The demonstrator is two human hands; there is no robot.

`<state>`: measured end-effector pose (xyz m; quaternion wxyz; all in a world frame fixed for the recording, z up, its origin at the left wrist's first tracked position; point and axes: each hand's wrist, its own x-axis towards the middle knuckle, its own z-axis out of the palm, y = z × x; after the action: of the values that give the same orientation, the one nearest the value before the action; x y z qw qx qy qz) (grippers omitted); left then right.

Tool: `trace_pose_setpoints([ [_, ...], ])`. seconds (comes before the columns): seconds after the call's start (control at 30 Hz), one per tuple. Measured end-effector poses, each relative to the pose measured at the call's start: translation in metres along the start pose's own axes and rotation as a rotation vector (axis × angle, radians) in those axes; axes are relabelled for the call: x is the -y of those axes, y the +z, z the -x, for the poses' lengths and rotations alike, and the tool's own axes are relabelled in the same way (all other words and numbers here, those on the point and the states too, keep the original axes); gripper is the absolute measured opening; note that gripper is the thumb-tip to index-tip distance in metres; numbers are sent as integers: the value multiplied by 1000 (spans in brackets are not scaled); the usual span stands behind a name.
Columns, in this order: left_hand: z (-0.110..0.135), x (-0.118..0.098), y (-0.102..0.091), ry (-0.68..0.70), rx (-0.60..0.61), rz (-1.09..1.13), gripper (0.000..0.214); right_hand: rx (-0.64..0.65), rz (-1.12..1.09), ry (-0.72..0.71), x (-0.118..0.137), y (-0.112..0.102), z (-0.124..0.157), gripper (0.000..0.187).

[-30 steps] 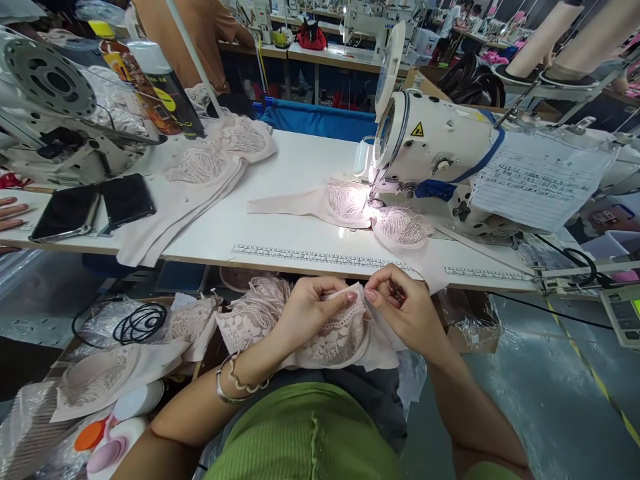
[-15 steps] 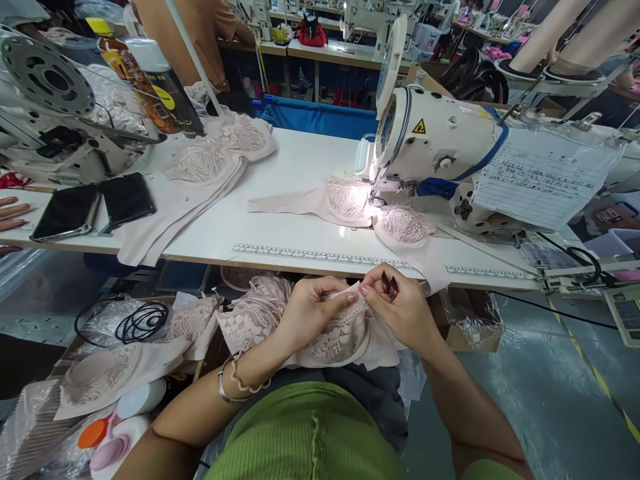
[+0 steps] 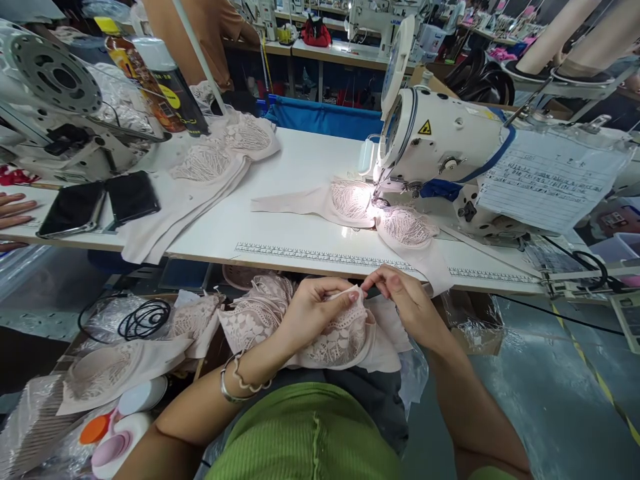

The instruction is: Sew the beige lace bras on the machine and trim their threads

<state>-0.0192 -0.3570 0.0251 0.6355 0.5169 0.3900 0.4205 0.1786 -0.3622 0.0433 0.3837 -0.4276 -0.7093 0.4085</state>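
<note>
A pale pink lace bra (image 3: pixel 336 340) lies in my lap below the table edge. My left hand (image 3: pixel 311 311) is closed on its upper edge, thumb and fingers pinching the fabric. My right hand (image 3: pixel 405 303) is closed in a pinch right beside it at the same edge; a small thread snipper seen in it earlier is now hidden. A second pink lace bra (image 3: pixel 350 203) lies on the white table (image 3: pixel 290 227) under the needle of the white sewing machine (image 3: pixel 445 150).
A stack of pink lace bras (image 3: pixel 200 177) sits at the table's left, next to two dark phones (image 3: pixel 97 203). Another person's fingers (image 3: pixel 13 210) rest at the far left edge. More bra pieces (image 3: pixel 125 363) and black cable lie lower left. A paper sheet (image 3: pixel 545 180) hangs on the machine.
My right hand has turned so the small dark snipper between its fingers no longer shows. Both hands stay at the bra's upper edge. The view shifted slightly.
</note>
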Motion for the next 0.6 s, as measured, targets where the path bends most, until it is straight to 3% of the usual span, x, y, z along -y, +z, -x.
trace_pose_setpoints([
  [0.13,0,0,-1,-16,30,-5,29,137,-71,63,-1,-2,-4,37],
  [0.27,0,-2,-1,-3,43,-18,24,172,-121,76,-4,1,-4,28],
  [0.43,0,-5,-1,87,29,-103,20,145,-185,100,-1,6,-4,29],
  [0.6,2,-4,-3,86,25,-89,19,57,-232,105,-3,12,-4,37],
])
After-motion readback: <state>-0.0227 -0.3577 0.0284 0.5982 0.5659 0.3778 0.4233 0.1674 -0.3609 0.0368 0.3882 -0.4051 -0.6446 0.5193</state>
